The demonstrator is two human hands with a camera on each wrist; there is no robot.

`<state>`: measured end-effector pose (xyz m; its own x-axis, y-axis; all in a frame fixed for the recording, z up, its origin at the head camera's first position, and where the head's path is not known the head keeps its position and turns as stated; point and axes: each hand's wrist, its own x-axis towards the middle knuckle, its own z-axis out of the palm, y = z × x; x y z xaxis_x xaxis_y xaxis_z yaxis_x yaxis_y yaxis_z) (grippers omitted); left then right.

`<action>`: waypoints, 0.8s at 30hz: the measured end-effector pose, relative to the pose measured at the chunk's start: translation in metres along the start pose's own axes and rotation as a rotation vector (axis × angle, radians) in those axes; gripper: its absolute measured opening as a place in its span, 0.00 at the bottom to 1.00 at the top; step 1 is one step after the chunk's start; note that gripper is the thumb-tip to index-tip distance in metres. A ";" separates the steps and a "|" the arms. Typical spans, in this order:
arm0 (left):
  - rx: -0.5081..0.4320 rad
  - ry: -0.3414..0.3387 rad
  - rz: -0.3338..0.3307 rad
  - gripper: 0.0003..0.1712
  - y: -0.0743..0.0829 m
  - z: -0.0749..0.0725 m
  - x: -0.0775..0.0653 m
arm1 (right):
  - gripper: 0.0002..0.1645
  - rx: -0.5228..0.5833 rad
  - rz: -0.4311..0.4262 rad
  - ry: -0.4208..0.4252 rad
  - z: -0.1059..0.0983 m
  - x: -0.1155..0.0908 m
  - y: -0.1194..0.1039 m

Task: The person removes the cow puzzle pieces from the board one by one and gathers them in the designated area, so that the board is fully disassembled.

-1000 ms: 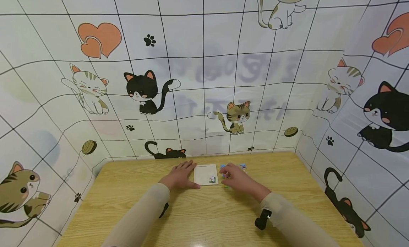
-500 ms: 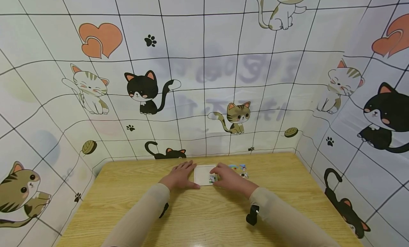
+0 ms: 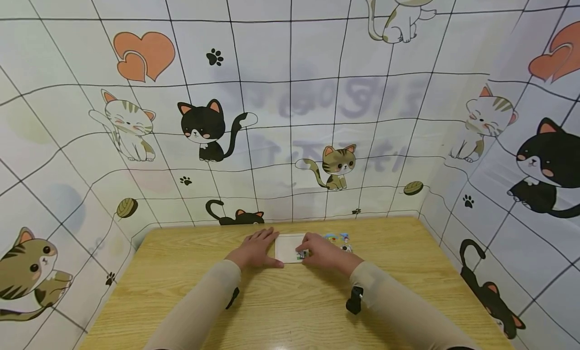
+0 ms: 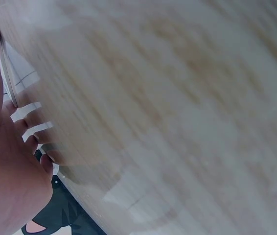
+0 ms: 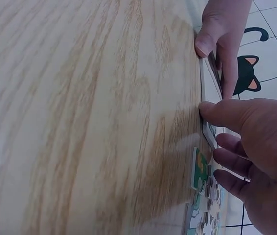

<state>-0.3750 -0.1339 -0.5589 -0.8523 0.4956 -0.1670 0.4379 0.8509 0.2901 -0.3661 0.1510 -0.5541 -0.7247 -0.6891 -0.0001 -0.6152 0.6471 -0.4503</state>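
A shallow white puzzle tray [image 3: 284, 243] lies toward the back of the wooden table. My left hand [image 3: 255, 249] rests along its left side, fingers spread and thumb at the near edge. Over the tray's right side, my right hand [image 3: 322, 252] bends its fingers down and pinches a small puzzle piece, mostly hidden beneath them. A printed puzzle piece [image 3: 301, 256] shows in the lower right corner, by those fingertips. In the right wrist view, the thumb of the right hand [image 5: 268, 147] reaches the tray's near edge, with the left hand [image 5: 224, 29] beyond.
Loose colourful puzzle pieces [image 3: 345, 237] lie right of the tray, partly behind the right hand. A green piece [image 5: 200, 169] shows among them in the right wrist view. Cat-printed cloth [image 3: 290, 103] hangs behind the table [image 3: 290, 299] and along its sides.
My right hand has moved left from the loose pieces onto the tray's right side, and its fingers have shifted slightly further left in the last half second. The left hand stays in place.
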 end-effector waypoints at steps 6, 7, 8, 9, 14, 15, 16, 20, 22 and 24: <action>0.014 0.000 -0.002 0.66 0.000 0.001 0.001 | 0.23 -0.007 -0.005 -0.018 -0.001 0.001 0.002; 0.015 -0.001 -0.002 0.66 0.000 0.001 0.001 | 0.23 -0.004 -0.004 -0.017 0.000 0.002 0.003; 0.015 0.000 -0.002 0.66 0.000 0.000 0.001 | 0.22 -0.001 0.001 -0.017 0.001 0.002 0.004; 0.015 0.000 -0.002 0.66 0.000 0.000 0.001 | 0.22 0.003 0.006 -0.017 0.001 0.003 0.004; 0.010 -0.003 -0.008 0.65 0.001 0.000 0.001 | 0.19 0.058 0.031 -0.008 0.003 0.002 0.002; 0.010 -0.004 -0.009 0.65 0.001 0.000 0.000 | 0.18 0.068 0.033 -0.006 0.003 0.002 0.001; 0.009 -0.005 -0.009 0.65 0.001 0.000 0.000 | 0.18 0.077 0.037 -0.004 0.003 0.002 0.000; 0.007 -0.007 -0.008 0.65 0.000 0.000 0.001 | 0.18 0.105 0.046 0.001 0.001 -0.001 -0.003; 0.005 -0.006 -0.006 0.65 0.001 0.000 0.001 | 0.18 0.116 0.048 0.006 0.001 -0.001 -0.004; 0.005 -0.009 -0.005 0.65 0.001 0.000 0.001 | 0.18 0.118 0.051 0.007 0.000 -0.002 -0.005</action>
<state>-0.3755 -0.1330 -0.5584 -0.8519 0.4929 -0.1770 0.4352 0.8543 0.2843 -0.3617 0.1493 -0.5524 -0.7565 -0.6537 -0.0196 -0.5372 0.6382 -0.5514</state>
